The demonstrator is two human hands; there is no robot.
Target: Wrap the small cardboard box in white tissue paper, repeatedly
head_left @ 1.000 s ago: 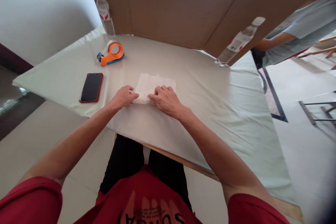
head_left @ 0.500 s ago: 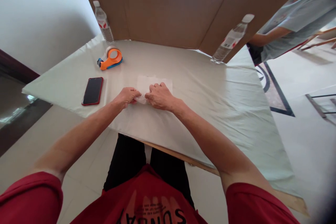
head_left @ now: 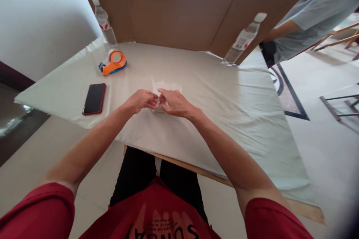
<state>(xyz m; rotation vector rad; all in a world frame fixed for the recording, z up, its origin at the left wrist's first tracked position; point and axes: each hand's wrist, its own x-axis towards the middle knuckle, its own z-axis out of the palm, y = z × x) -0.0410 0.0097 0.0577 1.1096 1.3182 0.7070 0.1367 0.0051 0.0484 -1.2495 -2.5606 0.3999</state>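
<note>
A thin white, partly see-through sheet (head_left: 167, 85) lies on the cloth-covered table (head_left: 207, 89), its near part crumpled up between my hands. I cannot tell whether it is paper or plastic film. My left hand (head_left: 142, 100) is at the sheet's left edge, fingers stretched out and slightly parted. Opposite it, my right hand (head_left: 176, 103) curves thumb and fingers around the raised, crumpled part; the palm hides some of the sheet.
Left of my hands lie a phone (head_left: 94, 99) in a red case and an orange tape dispenser (head_left: 114, 63). Water bottles (head_left: 104, 24) (head_left: 243, 41) stand before a brown cardboard panel (head_left: 174, 7). At the right, behind the panel, is another person (head_left: 305, 26).
My left hand has loosened from a pinch to stretched fingers and shifted right. My right hand has opened its curl somewhat. The sheet's near part now stands more raised between them.
</note>
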